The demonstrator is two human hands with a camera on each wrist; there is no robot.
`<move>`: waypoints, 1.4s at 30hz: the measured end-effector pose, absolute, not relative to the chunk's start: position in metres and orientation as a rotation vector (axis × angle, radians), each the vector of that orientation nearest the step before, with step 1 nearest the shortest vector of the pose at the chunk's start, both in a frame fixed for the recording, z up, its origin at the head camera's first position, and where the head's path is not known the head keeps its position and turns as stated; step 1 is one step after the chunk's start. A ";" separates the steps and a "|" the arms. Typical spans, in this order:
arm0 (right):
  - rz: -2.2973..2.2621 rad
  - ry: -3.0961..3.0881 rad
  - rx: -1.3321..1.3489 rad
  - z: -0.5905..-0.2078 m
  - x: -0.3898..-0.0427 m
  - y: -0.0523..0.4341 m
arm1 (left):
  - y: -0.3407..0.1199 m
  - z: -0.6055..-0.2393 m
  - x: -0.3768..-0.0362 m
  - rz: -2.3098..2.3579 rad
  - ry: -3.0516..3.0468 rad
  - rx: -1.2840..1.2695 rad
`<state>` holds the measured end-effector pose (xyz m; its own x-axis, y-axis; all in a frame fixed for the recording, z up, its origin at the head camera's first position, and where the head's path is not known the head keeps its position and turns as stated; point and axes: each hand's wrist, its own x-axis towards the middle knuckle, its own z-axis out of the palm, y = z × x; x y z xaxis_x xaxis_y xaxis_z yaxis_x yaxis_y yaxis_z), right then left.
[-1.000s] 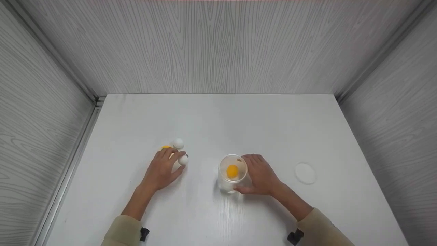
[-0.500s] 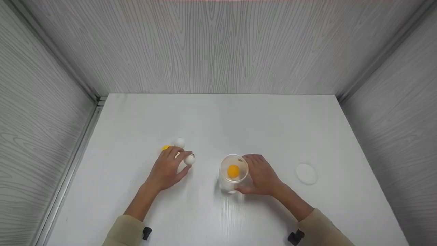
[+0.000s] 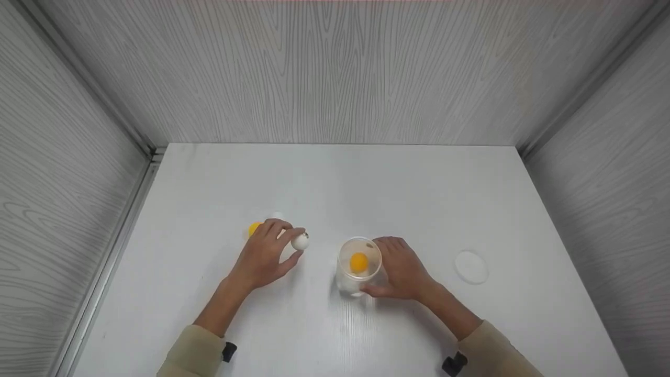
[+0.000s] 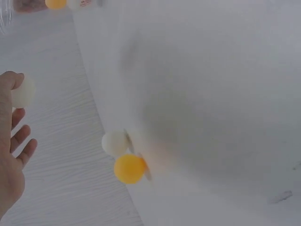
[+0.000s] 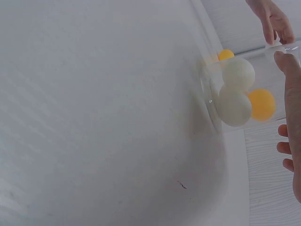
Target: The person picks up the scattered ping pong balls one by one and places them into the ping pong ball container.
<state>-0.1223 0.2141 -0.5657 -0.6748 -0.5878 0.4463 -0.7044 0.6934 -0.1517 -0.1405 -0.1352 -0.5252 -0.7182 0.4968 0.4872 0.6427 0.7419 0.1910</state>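
My left hand (image 3: 264, 256) pinches a white ping-pong ball (image 3: 300, 241) between thumb and fingertips, just left of a clear cylindrical container (image 3: 341, 283). My right hand (image 3: 400, 269) grips the container's right side; it stands upright with its top uncovered. Through its wall, the right wrist view shows white balls (image 5: 235, 107) and an orange ball (image 5: 261, 104) inside. Behind the left hand lie a loose orange ball (image 3: 254, 229) and a white ball (image 3: 277, 214), partly hidden in the head view. The left wrist view shows this orange ball (image 4: 130, 168) and white ball (image 4: 115, 143) side by side.
A thin, round, clear lid-like disc (image 3: 471, 267) lies flat right of the right hand. The white table (image 3: 335, 183) is enclosed by grey wood-grain panels (image 3: 335, 73) at the back and both sides.
My left hand has moved right with the white ball, away from the loose balls and nearer the container. More of the loose orange ball shows. My right hand keeps its grip on the container.
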 end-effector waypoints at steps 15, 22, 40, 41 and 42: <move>0.417 -2.570 0.990 -0.564 -0.120 0.213 | -0.115 -0.509 -0.136 -0.539 -2.490 -0.952; 0.420 -2.582 0.990 -0.563 -0.121 0.213 | -0.108 -0.503 -0.133 -0.594 -2.459 -0.991; 0.458 -2.564 0.998 -0.565 -0.122 0.213 | -0.087 -0.493 -0.120 -0.607 -2.400 -1.115; 0.460 -2.559 1.002 -0.565 -0.122 0.213 | -0.086 -0.492 -0.120 -0.609 -2.394 -1.121; 0.462 -2.552 1.006 -0.564 -0.122 0.214 | -0.084 -0.491 -0.120 -0.609 -2.389 -1.128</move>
<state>-0.1219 0.2135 -0.5642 -0.6827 -0.5835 0.4398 -0.7007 0.6936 -0.1674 -0.1197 -0.0845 -0.4915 -0.5787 0.6058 0.5460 0.7933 0.5735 0.2045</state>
